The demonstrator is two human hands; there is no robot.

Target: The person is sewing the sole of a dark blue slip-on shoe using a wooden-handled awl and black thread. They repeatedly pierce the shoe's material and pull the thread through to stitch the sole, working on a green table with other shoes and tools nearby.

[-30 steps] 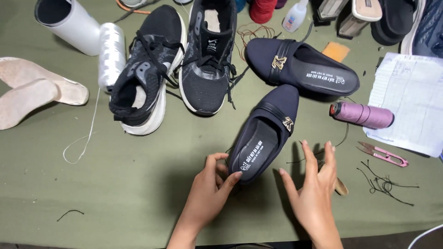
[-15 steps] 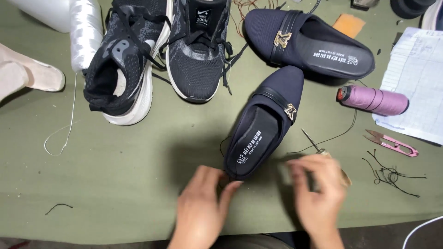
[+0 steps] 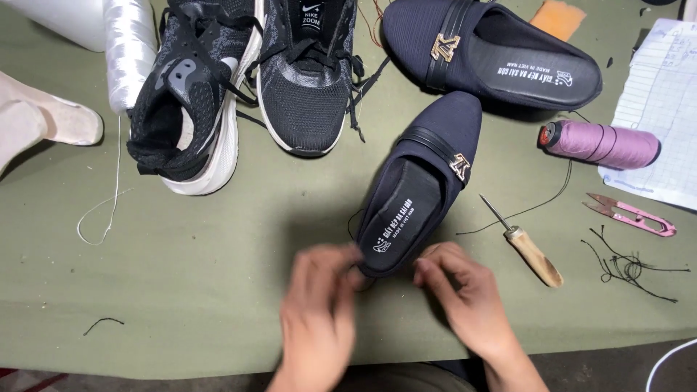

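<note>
A dark navy slip-on shoe [image 3: 425, 181] with a gold buckle lies on the green table, toe pointing away from me. My left hand [image 3: 319, 316] is blurred and touches the shoe's heel from the left, fingers bent. At the heel's right side, my right hand [image 3: 465, 297] has its fingertips pinched together by the heel edge; a thin dark thread seems to run there, but I cannot tell what it holds. A wooden-handled awl [image 3: 526, 245] lies just right of the shoe, apart from my right hand.
The matching navy shoe [image 3: 494, 51] lies at the back. Two black sneakers [image 3: 239, 87] sit at back left, beside a white thread cone [image 3: 129, 43]. A purple thread spool [image 3: 599, 141], pink snips [image 3: 632, 214], loose black threads [image 3: 628, 265] and paper [image 3: 664, 109] lie on the right.
Both hands have drawn back to the shoe's heel. The right hand has left the awl, which now lies bare on the table. The view has shifted closer.
</note>
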